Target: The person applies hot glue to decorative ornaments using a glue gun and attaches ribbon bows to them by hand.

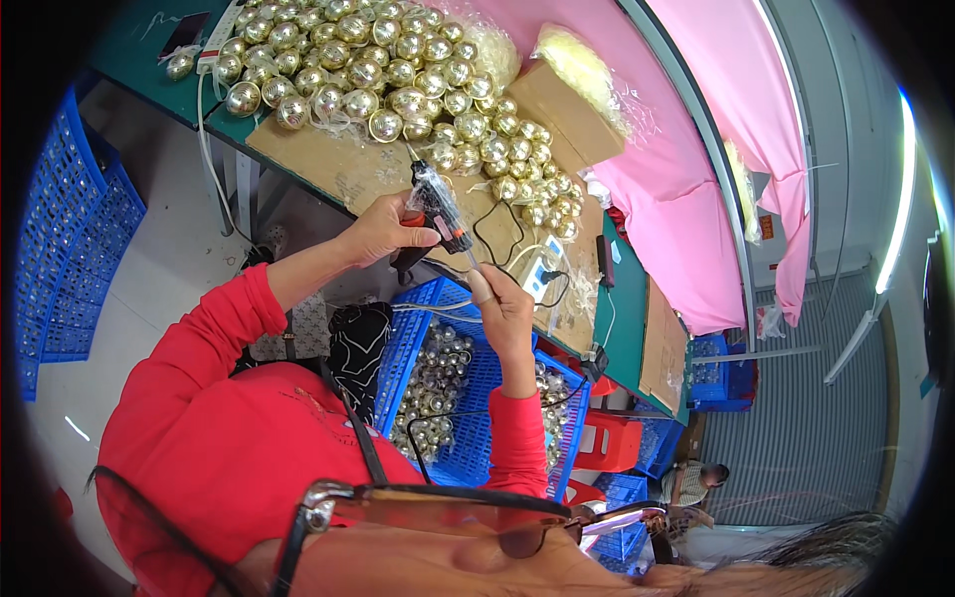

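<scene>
Black glue gun held between two hands above a cardboard-covered table

Red-sleeved arms reach toward the green table [627, 333]. The left hand [388, 227] has its fingers wrapped around the glue gun [438, 204], which is partly covered in clear film and tilted, its nozzle near the pile of shiny gold balls [368, 70]. The right hand [505, 306] pinches a pale glue stick [472, 261] between thumb and fingers at the gun's rear end. Brown cardboard [308, 159] lies beneath the balls' near edge. A white power strip [539, 276] sits just beside the right hand, and a blue plastic crate [398, 343] holding more balls stands below.
</scene>
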Motion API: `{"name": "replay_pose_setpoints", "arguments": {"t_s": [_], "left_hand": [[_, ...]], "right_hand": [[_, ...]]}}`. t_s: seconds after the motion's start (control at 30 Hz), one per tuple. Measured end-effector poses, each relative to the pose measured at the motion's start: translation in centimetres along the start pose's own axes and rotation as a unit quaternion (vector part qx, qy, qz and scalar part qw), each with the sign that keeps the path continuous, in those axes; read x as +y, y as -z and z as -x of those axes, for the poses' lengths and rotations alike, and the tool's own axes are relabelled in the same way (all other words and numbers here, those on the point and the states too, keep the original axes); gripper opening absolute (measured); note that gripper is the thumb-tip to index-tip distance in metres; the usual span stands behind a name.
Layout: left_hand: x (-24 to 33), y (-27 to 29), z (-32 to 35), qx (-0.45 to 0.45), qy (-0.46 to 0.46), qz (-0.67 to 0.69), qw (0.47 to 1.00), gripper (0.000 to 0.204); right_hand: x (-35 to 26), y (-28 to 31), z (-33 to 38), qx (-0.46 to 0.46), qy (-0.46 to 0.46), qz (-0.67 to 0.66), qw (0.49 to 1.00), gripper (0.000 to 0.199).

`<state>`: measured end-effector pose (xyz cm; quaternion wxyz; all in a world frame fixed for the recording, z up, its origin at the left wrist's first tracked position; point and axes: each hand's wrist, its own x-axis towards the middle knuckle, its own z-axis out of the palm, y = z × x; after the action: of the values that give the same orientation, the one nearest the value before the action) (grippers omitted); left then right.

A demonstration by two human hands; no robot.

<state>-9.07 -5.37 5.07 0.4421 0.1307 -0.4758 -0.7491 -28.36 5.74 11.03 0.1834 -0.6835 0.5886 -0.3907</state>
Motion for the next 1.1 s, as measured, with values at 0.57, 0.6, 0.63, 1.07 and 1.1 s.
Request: {"name": "replay_pose_setpoints", "arguments": {"t_s": [0.57, 0.6, 0.63, 1.07, 1.1], "left_hand": [[-0.3, -0.3, 0.6, -0.023, -0.017, -0.044, 0.999, 0.041], [-0.5, -0.3, 0.5, -0.02, -0.017, -0.043, 0.999, 0.042], [-0.6, -0.3, 0.4, -0.018, -0.018, -0.042, 0.999, 0.042], [-3.9, 0.4, -1.8, 0.022, 0.08, 0.093, 0.992, 0.028], [-3.8, 0.0, -1.6, -0.001, 0.078, 0.101, 0.992, 0.031]], "right_hand": [[0.2, 0.2, 0.1, -0.062, -0.108, -0.086, 0.988, 0.017], [0.3, 0.2, 0.0, -0.062, -0.108, -0.086, 0.988, 0.017], [0.4, 0.2, -0.1, -0.06, -0.118, -0.087, 0.987, 0.017], [1.2, -7.9, 1.5, 0.095, -0.121, -0.176, 0.972, 0.034], [1.0, -8.0, 0.9, 0.065, -0.159, -0.287, 0.942, 0.035]]}}
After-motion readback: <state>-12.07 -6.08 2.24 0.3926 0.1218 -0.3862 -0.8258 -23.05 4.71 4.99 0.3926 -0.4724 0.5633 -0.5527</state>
